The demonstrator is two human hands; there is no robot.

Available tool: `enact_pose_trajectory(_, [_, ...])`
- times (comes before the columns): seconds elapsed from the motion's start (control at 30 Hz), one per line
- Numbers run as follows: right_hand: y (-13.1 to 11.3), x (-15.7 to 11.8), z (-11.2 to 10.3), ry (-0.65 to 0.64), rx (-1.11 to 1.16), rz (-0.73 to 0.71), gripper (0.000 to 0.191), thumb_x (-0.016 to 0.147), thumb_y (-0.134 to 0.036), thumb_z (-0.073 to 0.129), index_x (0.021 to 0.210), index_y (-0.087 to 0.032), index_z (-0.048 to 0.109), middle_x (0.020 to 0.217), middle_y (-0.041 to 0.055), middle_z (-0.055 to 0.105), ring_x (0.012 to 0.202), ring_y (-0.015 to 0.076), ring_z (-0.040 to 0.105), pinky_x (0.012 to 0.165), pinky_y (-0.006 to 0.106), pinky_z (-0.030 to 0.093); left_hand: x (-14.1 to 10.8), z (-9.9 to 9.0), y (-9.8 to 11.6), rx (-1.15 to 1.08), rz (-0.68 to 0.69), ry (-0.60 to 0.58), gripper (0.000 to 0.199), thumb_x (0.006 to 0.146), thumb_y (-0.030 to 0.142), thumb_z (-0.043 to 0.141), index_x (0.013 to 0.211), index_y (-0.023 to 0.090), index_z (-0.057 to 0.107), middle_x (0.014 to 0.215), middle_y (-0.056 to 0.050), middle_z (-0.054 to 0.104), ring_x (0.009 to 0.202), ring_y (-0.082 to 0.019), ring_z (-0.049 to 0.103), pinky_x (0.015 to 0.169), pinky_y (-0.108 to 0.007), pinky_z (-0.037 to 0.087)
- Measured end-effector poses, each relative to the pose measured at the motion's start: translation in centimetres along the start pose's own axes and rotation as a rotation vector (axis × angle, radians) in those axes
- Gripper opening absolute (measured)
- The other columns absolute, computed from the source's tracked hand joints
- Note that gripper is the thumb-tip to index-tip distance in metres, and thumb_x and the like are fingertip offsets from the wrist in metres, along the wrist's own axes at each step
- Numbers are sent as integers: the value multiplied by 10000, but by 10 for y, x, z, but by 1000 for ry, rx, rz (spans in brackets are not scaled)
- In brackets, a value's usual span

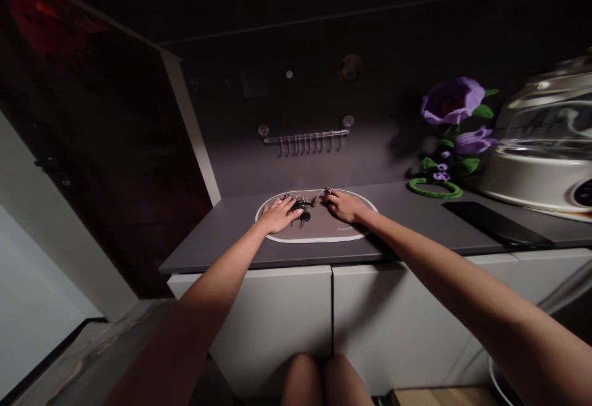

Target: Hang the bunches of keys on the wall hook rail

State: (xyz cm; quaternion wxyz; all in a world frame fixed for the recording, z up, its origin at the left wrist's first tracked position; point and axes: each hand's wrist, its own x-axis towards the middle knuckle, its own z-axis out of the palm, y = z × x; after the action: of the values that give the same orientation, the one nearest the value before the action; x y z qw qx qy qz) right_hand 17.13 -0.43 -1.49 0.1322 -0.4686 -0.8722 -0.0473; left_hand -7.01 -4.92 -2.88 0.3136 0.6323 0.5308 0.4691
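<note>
A bunch of keys (304, 215) with metal rings lies on an oval mat (319, 232) with a pale rim, on the dark countertop. My left hand (279, 215) rests over the left side of the bunch, fingers spread and touching it. A short chain (318, 197) runs from the keys toward the right. At its far end my right hand (343, 204) has its fingers closed on a small metal piece (328, 191), which is mostly hidden by the fingertips.
A clear rail with hooks (308, 137) hangs on the back wall. On the right stand purple flowers (453, 102) with a green ring base (435, 189), a black flat object (494, 224) and a white appliance with a clear lid (541, 171). White cabinet doors (277, 319) are below.
</note>
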Motion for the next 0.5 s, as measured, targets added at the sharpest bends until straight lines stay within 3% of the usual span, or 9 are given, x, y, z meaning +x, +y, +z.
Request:
enact_pose_trajectory(0.13, [6, -8, -2, 1, -18, 15, 393, 835, -376, 350, 1166, -263, 529, 1312, 87, 440, 1089, 270, 508, 910, 427, 366, -3, 1, 1, 187, 53, -35, 377, 567, 455, 718, 896, 289, 635, 1354, -38, 429, 1361, -291, 78, 1064, -504, -26])
enact_pose_trajectory(0.27, [-5, -9, -17, 22, -167, -5, 341, 787, -372, 458, 1044, -216, 618, 1175, 129, 560, 1111, 302, 488, 976, 474, 269, -9, -6, 11, 117, 88, -2, 258, 619, 420, 691, 826, 274, 640, 1287, -38, 502, 1353, -288, 129, 1066, -508, 31])
enact_pose_trajectory(0.33, [-13, -9, -30, 28, -221, -3, 299, 784, -350, 471, 956, -186, 652, 1078, 157, 607, 1066, 309, 516, 949, 467, 291, -10, -13, 21, 54, 79, 22, 187, 633, 365, 692, 777, 257, 641, 1206, -38, 561, 1342, -287, 172, 1070, -476, 110])
enact_pose_trajectory(0.4, [-23, -7, -45, 59, -188, 30, 280, 804, -332, 447, 854, -163, 664, 981, 172, 633, 968, 289, 563, 883, 430, 346, -9, -18, 35, -65, 61, 40, 126, 637, 315, 695, 701, 226, 633, 1030, -55, 633, 1268, -276, 328, 1039, -401, 248])
enact_pose_trajectory(0.5, [-42, -4, -63, 47, 100, 56, 290, 784, -420, 493, 731, -174, 637, 800, 116, 647, 788, 215, 585, 748, 323, 404, -9, -20, 56, -338, -2, -40, 178, 664, 317, 681, 609, 178, 585, 677, -55, 621, 897, -227, 577, 815, -318, 441])
